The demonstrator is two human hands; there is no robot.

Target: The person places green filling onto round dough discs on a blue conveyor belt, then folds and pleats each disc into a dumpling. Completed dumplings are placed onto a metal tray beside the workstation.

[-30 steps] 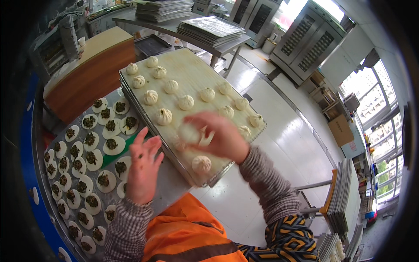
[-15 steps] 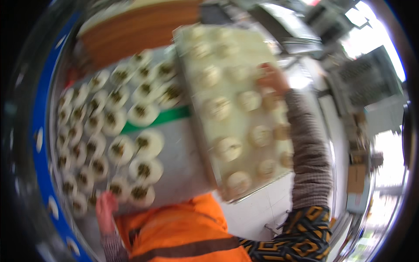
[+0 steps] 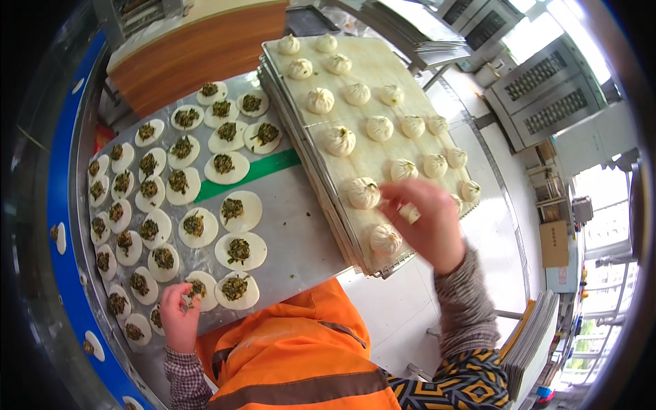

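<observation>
My right hand [image 3: 432, 220] hovers over the near part of a tray lined with pale paper [image 3: 328, 188]. Its fingers are loosely bent and apart, next to a pleated bun [image 3: 363, 193]; a smaller bun [image 3: 410, 213] shows partly beneath it. Another pleated bun [image 3: 385, 239] sits closer to me. At the near edge of the metal table, my left hand [image 3: 180, 318] has thumb and fingers apart, its tips by a dough round with chopped green filling [image 3: 200, 290]. A similar filled round [image 3: 236, 288] lies just to its right. Neither hand visibly holds anything.
Many filled dough rounds lie in rows across the metal table [image 3: 294, 236], which has a green stripe [image 3: 277, 162]. A blue-edged conveyor [image 3: 63, 205] carrying spaced rounds runs along the left. Beyond stand a wooden-fronted counter [image 3: 198, 58] and a tray stack [image 3: 417, 27].
My right hand has come back from the tray's farther right side to its near part. The left hand has shifted slightly rightward. My view has turned somewhat and the blur has lessened.
</observation>
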